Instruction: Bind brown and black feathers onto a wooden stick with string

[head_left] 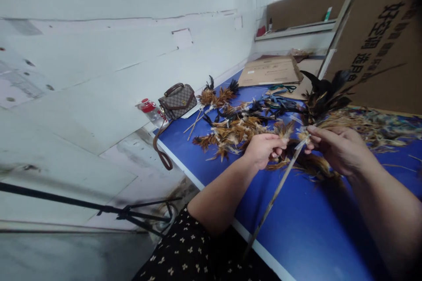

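Observation:
My left hand [263, 149] is closed around a bunch of brown feathers [285, 131] at the upper part of a thin stick [275, 195] that slants down toward me. My right hand [336, 149] pinches the stick's upper end, where pale tape or string [301, 140] is wound and black feathers [321, 96] fan out above. Both hands hover over the blue table [296, 232].
A pile of brown and black feathers [235, 125] lies on the table behind my hands, more at the right [376, 125]. A brown handbag [178, 100] and a red-capped bottle [152, 112] sit at the table's far end. Cardboard boxes [379, 39] stand at right; a tripod leg [132, 213] lies below left.

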`<action>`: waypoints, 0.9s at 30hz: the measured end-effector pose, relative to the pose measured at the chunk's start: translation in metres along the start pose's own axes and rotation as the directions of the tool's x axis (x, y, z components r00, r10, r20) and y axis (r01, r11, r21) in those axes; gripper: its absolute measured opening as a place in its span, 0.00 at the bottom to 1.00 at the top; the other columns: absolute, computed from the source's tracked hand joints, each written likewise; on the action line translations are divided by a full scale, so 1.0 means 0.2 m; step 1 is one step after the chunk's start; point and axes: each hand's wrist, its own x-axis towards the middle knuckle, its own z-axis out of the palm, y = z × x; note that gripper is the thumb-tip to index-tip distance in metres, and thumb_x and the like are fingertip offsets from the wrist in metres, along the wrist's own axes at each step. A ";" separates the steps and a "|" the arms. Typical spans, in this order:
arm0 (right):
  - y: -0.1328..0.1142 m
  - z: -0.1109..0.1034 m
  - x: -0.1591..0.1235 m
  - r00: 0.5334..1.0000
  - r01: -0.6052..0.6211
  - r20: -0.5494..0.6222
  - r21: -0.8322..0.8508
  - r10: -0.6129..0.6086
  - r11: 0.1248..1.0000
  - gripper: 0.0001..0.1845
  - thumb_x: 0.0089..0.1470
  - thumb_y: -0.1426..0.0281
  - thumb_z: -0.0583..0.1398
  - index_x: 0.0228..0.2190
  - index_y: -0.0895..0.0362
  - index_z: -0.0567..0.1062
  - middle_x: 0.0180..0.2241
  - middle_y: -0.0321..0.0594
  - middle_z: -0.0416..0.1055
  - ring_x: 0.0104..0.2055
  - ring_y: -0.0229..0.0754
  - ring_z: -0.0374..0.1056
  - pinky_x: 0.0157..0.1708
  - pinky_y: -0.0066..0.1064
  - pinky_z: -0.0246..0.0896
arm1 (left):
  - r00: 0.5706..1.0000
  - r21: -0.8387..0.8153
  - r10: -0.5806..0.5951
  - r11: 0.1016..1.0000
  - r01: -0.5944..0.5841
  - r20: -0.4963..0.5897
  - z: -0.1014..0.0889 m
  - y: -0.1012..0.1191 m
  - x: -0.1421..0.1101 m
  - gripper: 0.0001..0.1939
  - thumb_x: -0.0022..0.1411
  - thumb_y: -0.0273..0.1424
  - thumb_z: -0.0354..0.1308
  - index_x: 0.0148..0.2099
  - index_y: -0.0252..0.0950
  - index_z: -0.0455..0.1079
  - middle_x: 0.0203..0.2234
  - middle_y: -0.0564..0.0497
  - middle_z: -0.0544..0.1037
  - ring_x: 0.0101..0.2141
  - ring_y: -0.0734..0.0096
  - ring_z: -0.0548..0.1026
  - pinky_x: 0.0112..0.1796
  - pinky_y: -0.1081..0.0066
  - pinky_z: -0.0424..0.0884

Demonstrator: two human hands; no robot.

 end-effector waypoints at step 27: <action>0.05 -0.04 0.02 0.985 0.144 -0.078 -0.150 -0.157 0.978 0.32 0.42 0.44 0.82 0.21 0.51 0.74 0.20 0.33 0.68 0.24 0.38 0.64 0.23 0.31 0.66 | 0.996 -0.181 -0.085 0.980 0.083 0.000 0.23 -0.08 0.01 0.15 0.58 0.34 0.81 0.34 0.30 0.81 0.22 0.54 0.74 0.24 0.79 0.66 0.29 0.73 0.58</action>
